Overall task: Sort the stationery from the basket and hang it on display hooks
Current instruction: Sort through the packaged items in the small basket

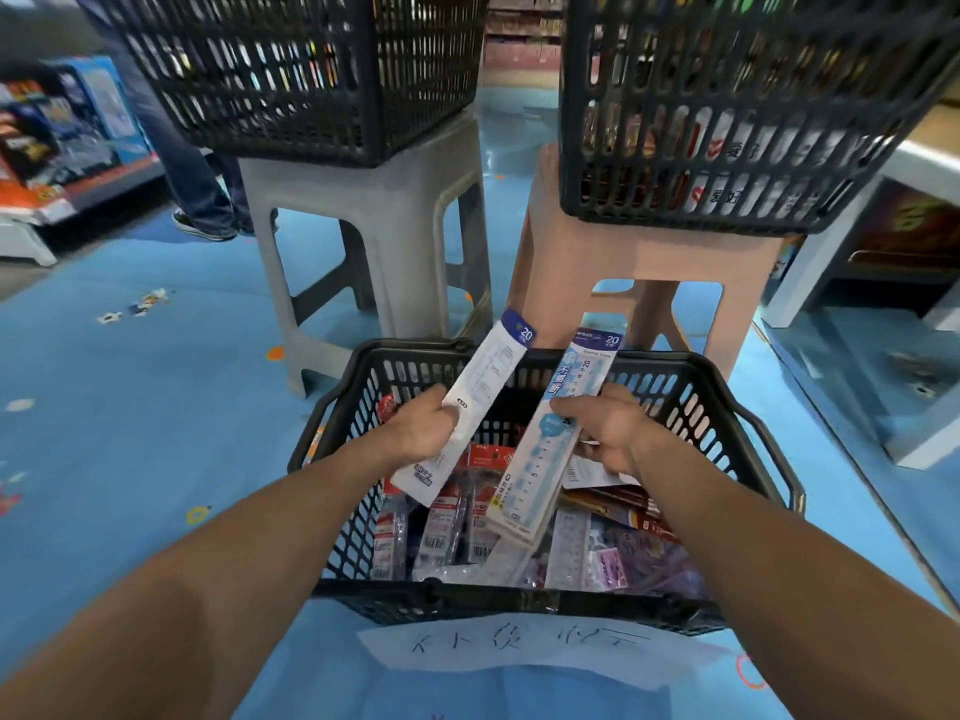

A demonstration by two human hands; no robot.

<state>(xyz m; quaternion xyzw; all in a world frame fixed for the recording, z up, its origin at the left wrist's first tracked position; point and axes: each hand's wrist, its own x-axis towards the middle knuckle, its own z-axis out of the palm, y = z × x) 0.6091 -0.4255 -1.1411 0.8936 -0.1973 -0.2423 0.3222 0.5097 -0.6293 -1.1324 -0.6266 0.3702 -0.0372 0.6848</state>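
A black plastic basket (727, 407) stands on the blue floor in front of me, full of packaged stationery (467, 522). My left hand (421, 428) grips a white packaged ruler (485, 387), back side up, tilted up to the right above the basket. My right hand (608, 428) holds a stack of light-blue packaged 20 cm rulers (561, 423), printed side up. Both packs hover over the basket's middle. No display hooks are in view.
Two more black baskets (291, 70) (727, 111) with goods sit on a grey stool (384, 220) and a pink stool (639, 267) just behind. A person's legs (192, 168) stand at the back left. A handwritten paper label (530, 641) lies before the basket. Shelving flanks both sides.
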